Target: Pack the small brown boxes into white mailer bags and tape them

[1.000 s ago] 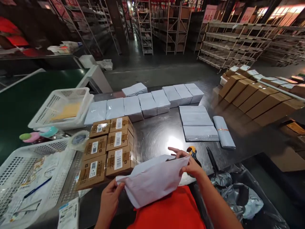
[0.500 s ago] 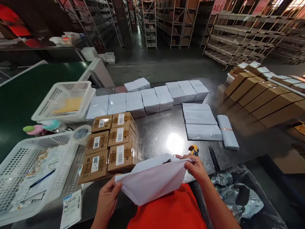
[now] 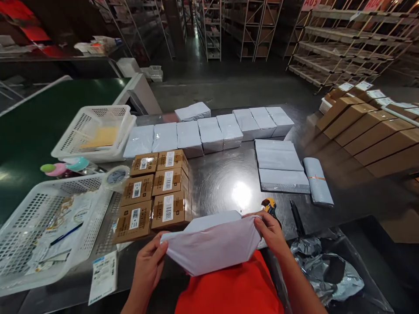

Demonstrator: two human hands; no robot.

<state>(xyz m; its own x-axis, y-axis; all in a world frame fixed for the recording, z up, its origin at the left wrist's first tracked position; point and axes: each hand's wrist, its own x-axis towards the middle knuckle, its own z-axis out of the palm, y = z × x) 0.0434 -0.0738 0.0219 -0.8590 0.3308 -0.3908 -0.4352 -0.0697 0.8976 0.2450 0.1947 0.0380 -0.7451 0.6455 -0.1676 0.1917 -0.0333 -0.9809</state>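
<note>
A white plastic mailing bag (image 3: 212, 250) is stretched between my hands, just over my lap at the table's near edge. My left hand (image 3: 149, 261) pinches its left corner between thumb and fingers. At the opposite corner my right hand (image 3: 271, 231) grips the upper edge, thumb in front. What the bag contains, if anything, cannot be seen. Behind my right hand lies a yellow and black tape measure (image 3: 269, 206), partly covered. Several small brown cartons (image 3: 172, 207) with barcode labels stand beyond my left hand.
White-wrapped packets (image 3: 188, 135) form a row across the metal table (image 3: 222, 179). A stack of flat mailing bags (image 3: 279, 163) and a rolled bundle (image 3: 318, 181) lie to the right. White baskets (image 3: 59, 183) stand left, near a tape roll (image 3: 116, 176). Larger cartons (image 3: 369, 128) line the right.
The dark gap at the bag's upper edge is no longer visible, and the bag's right corner has dropped slightly. Both hands keep hold. The whole view has shifted a little.
</note>
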